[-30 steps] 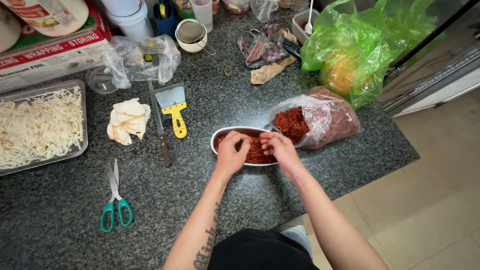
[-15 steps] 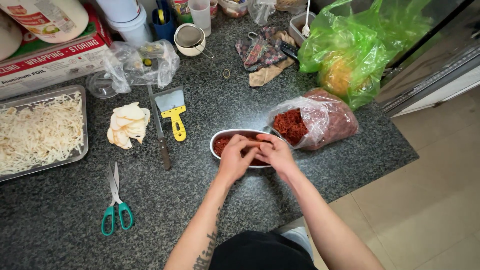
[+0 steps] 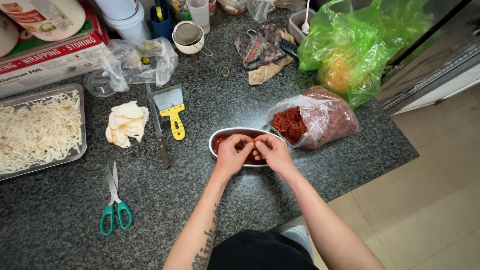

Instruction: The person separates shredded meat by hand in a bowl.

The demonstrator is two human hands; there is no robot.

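An oval metal dish (image 3: 221, 136) holding a red shredded foodstuff sits on the dark granite counter (image 3: 210, 200). My left hand (image 3: 231, 156) and my right hand (image 3: 272, 152) hover together over the dish, fingertips touching and pinching a small bit of the red shreds between them. Just right of the dish lies an open clear plastic bag of the same red shreds (image 3: 315, 117).
Left of the dish lie a knife (image 3: 159, 132), a yellow-handled scraper (image 3: 172, 112), a pale crumpled lump (image 3: 126, 124) and green-handled scissors (image 3: 115, 202). A metal tray of white shreds (image 3: 37, 130) is far left. A green plastic bag (image 3: 357, 47) stands back right. The counter edge drops to tiled floor at right.
My two hands have drawn closer together over the dish, fingertips now meeting at its middle. The view has shifted slightly; nothing else on the counter moved.
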